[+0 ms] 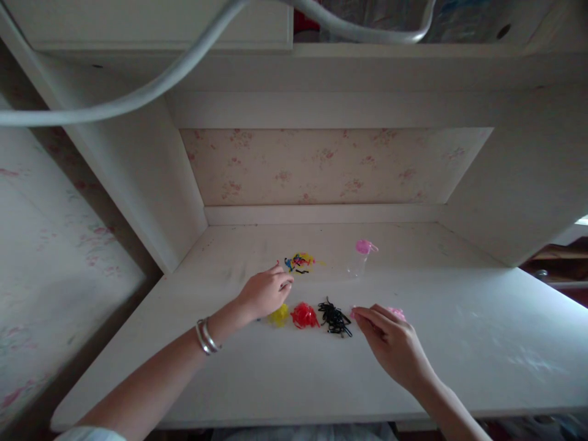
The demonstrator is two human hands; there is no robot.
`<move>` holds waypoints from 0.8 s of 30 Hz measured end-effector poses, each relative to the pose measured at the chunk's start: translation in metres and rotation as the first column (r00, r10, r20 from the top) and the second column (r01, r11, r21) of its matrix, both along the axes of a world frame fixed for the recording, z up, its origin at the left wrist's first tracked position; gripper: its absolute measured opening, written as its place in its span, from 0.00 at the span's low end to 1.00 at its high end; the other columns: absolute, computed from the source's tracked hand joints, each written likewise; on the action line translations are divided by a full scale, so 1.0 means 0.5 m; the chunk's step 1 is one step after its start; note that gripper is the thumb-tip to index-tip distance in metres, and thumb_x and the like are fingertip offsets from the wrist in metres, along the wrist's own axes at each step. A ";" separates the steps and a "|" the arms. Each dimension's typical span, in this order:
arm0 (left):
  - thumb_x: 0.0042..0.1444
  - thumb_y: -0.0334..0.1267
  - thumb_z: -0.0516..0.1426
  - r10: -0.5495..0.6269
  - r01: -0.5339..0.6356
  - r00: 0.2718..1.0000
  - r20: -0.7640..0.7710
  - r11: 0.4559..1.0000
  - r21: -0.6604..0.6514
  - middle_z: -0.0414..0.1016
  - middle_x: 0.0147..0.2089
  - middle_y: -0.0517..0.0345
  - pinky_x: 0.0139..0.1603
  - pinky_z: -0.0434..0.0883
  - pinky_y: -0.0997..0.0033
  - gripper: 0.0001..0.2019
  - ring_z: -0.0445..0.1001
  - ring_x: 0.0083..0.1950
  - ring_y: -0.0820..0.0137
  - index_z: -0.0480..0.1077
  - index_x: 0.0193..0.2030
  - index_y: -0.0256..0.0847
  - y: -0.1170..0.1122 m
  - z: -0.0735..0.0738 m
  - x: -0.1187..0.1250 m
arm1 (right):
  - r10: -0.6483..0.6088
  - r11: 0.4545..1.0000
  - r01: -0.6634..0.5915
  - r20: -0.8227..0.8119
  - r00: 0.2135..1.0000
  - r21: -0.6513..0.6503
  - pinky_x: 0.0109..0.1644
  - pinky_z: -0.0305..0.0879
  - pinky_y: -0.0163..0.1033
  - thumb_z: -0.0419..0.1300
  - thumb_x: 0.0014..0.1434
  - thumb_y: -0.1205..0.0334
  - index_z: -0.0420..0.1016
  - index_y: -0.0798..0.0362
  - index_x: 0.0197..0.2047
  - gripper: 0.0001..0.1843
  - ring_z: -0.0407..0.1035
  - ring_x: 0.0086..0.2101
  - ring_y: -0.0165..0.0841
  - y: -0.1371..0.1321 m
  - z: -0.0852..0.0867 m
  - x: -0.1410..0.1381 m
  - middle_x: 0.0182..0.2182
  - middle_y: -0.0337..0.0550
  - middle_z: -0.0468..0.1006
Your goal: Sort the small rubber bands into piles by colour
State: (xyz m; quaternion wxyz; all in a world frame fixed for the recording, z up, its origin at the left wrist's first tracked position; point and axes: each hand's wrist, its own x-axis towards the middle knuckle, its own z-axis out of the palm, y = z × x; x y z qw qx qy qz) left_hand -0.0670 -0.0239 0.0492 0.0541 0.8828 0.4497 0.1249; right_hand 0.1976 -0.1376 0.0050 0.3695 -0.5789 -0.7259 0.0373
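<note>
My left hand (267, 293) is closed in a pinch between the mixed pile and the yellow pile; a tiny reddish bit shows by its fingers, but what they hold is not clear. My right hand (395, 343) pinches a small pink rubber band (353, 313) at its fingertips, just right of the black pile. Small rubber bands lie sorted in a row: yellow (278, 315), red (304, 315), black (335, 318), and pink (396, 313), partly hidden behind my right hand. Behind them is a loose pile of mixed-colour bands (301, 262).
A clear plastic container (357, 267) with a pink lid (365, 247) stands at the back right of the white desk (257, 380). White side panels and an upper shelf (331, 73) enclose the desk. A pale cable (151, 89) crosses the top of the view.
</note>
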 end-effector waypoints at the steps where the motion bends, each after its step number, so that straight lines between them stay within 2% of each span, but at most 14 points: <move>1: 0.60 0.40 0.50 0.002 -0.002 1.000 -0.026 1.000 0.003 0.75 0.43 0.59 0.41 0.69 0.74 0.12 0.74 0.39 0.72 0.74 0.43 0.47 0.021 -0.010 0.015 | -0.010 1.000 0.010 -0.071 0.997 0.011 0.33 0.62 0.30 0.53 0.62 0.57 0.77 0.50 0.40 0.13 0.67 0.28 0.27 -0.013 -0.012 0.003 0.31 0.41 0.76; 6: 0.59 0.43 0.49 0.046 -0.044 0.995 -0.092 0.999 0.028 0.74 0.46 0.56 0.42 0.70 0.68 0.14 0.75 0.43 0.66 0.74 0.43 0.46 0.091 -0.051 0.079 | -0.154 0.988 0.136 -0.310 0.938 -0.078 0.25 0.60 0.29 0.57 0.59 0.55 0.78 0.52 0.38 0.12 0.62 0.21 0.25 -0.068 -0.085 0.026 0.25 0.38 0.73; 9: 0.57 0.45 0.51 0.075 -0.071 0.990 -0.123 0.997 0.039 0.73 0.49 0.53 0.44 0.70 0.67 0.14 0.73 0.46 0.64 0.74 0.45 0.45 0.110 -0.066 0.103 | -0.222 0.975 0.190 -0.413 0.883 -0.116 0.30 0.65 0.28 0.58 0.57 0.53 0.79 0.52 0.38 0.13 0.68 0.27 0.28 -0.082 -0.106 0.040 0.30 0.41 0.77; 13: 0.58 0.44 0.51 0.096 -0.092 0.983 -0.157 0.995 0.033 0.72 0.48 0.52 0.46 0.69 0.66 0.14 0.72 0.48 0.63 0.75 0.43 0.45 0.125 -0.080 0.120 | -0.244 0.970 0.207 -0.480 0.843 -0.130 0.36 0.68 0.29 0.59 0.56 0.53 0.79 0.53 0.38 0.14 0.73 0.35 0.33 -0.079 -0.101 0.043 0.35 0.44 0.79; 19: 0.59 0.41 0.49 0.071 -0.073 0.983 -0.170 0.997 -0.001 0.72 0.49 0.55 0.43 0.69 0.70 0.14 0.74 0.44 0.68 0.74 0.44 0.47 0.135 -0.082 0.121 | -0.235 0.972 0.206 -0.445 0.864 -0.112 0.37 0.68 0.30 0.58 0.57 0.53 0.79 0.52 0.37 0.13 0.73 0.35 0.34 -0.079 -0.092 0.036 0.35 0.44 0.79; 24: 0.58 0.39 0.50 0.049 -0.052 0.990 -0.132 0.999 -0.013 0.73 0.48 0.55 0.43 0.69 0.70 0.13 0.74 0.42 0.68 0.76 0.41 0.46 0.134 -0.077 0.119 | -0.237 0.972 0.208 -0.419 0.877 -0.113 0.36 0.68 0.31 0.57 0.58 0.54 0.79 0.52 0.37 0.13 0.73 0.34 0.34 -0.080 -0.094 0.035 0.34 0.44 0.79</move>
